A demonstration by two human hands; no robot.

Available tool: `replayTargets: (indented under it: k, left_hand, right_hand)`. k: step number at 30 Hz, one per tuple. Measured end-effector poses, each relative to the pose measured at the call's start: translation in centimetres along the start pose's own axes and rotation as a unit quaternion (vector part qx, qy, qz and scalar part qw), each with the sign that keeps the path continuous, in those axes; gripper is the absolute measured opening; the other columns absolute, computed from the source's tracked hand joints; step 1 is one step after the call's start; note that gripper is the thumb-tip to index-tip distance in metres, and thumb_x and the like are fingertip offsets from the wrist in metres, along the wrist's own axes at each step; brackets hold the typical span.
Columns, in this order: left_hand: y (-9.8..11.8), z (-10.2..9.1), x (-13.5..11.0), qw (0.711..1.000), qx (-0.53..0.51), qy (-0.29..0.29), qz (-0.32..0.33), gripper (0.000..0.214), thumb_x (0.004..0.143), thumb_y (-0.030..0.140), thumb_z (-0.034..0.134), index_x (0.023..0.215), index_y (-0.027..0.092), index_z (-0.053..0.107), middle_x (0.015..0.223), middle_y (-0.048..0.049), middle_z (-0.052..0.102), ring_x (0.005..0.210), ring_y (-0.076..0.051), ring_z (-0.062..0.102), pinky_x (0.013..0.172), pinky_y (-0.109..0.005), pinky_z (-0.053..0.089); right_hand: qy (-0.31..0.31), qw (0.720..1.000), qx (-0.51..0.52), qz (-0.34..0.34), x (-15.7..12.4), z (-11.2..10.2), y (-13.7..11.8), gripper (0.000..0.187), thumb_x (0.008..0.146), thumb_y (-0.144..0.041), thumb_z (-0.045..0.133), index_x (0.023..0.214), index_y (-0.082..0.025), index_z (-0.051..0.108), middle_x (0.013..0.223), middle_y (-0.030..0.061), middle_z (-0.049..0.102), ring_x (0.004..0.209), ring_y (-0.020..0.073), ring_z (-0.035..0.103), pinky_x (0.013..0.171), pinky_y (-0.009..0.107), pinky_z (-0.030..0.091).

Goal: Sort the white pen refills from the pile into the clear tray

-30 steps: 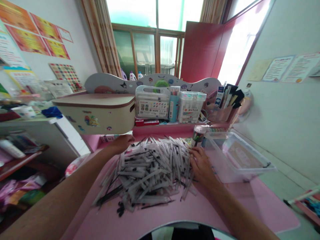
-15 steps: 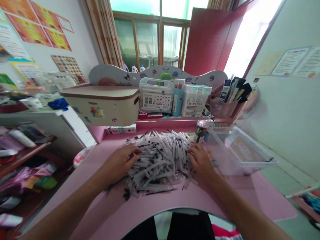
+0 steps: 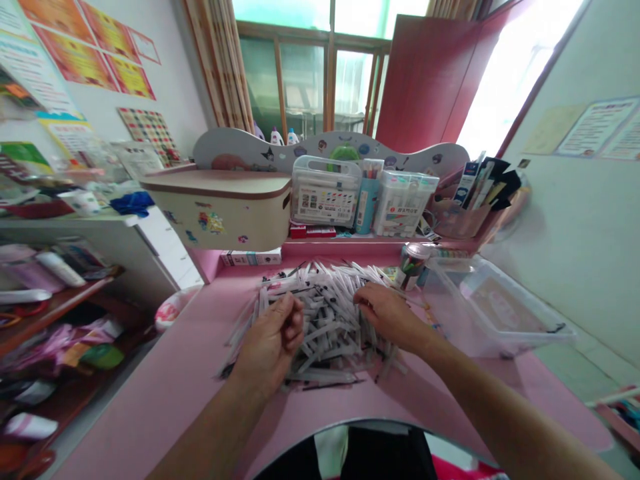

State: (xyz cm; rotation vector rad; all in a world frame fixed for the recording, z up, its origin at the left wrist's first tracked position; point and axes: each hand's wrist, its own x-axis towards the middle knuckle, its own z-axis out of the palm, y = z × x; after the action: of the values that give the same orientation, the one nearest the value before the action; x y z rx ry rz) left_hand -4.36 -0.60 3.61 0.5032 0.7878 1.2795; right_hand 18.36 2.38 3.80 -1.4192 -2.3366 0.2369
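Note:
A heap of translucent white pen-like tubes [image 3: 333, 337], mixed with thin black pieces, lies on the pink desk [image 3: 175, 400]. My left hand [image 3: 273, 337] is over the heap's left part, turned partly palm up. Its fingers curl in with the thumb against them; whatever they hold is too small to make out. At the heap's right side, my right hand [image 3: 390, 313] points inward, palm down. Its fingers are bent and drawn together among the tubes, and the fingertips are partly hidden.
A clear plastic bin [image 3: 495, 313] stands at the right, beside a see-through jar [image 3: 414, 263]. On the shelf behind are a lidded cream box [image 3: 225, 213], a marker case [image 3: 327, 197], a blue pencil holder [image 3: 367, 203] and a pen basket [image 3: 457, 217].
My left hand has turned palm upward, curled its fingers and come nearer to me. My right hand has shifted inward over the heap, and tubes at the left have spread. The view swung slightly left.

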Motion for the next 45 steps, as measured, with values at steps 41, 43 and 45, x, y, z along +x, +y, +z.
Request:
replayTargets:
  k: [41, 43, 45]
  left_hand:
    - [-0.4, 0.4, 2.2, 0.997, -0.05, -0.049, 0.026, 0.022, 0.093, 0.031, 0.055, 0.08, 0.015, 0.062, 0.067, -0.0029, 0.066, 0.044, -0.007, 0.054, 0.043, -0.016, 0.048]
    - [-0.4, 0.4, 2.2, 0.997, -0.05, -0.051, 0.025, 0.018, 0.091, 0.029, 0.057, 0.081, 0.015, 0.063, 0.068, -0.0028, 0.066, 0.044, -0.006, 0.054, 0.043, -0.016, 0.048]
    - [-0.4, 0.4, 2.1, 0.997, -0.045, -0.051, 0.03, 0.015, 0.088, 0.027, 0.061, 0.082, 0.015, 0.064, 0.069, -0.0027, 0.066, 0.045, -0.006, 0.054, 0.043, -0.015, 0.048]
  right_hand:
    - [-0.122, 0.989, 0.026, -0.075, -1.9, -0.5, 1.1, 0.019, 0.08, -0.002, 0.057, 0.082, -0.018, 0.068, 0.091, 0.0038, 0.056, 0.088, 0.0172, 0.054, 0.078, 0.027, 0.04]
    - [-0.161, 0.979, 0.047, -0.112, -2.1, -0.8, 1.0, 0.022, 0.083, -0.002, 0.056, 0.081, -0.02, 0.07, 0.088, 0.0025, 0.056, 0.087, 0.0163, 0.055, 0.077, 0.026, 0.04]
    - [-0.167, 0.976, 0.044, -0.129, -2.4, -0.7, 0.8, 0.025, 0.085, -0.003, 0.055, 0.083, -0.021, 0.072, 0.087, 0.0023, 0.056, 0.087, 0.0163, 0.055, 0.076, 0.025, 0.04]
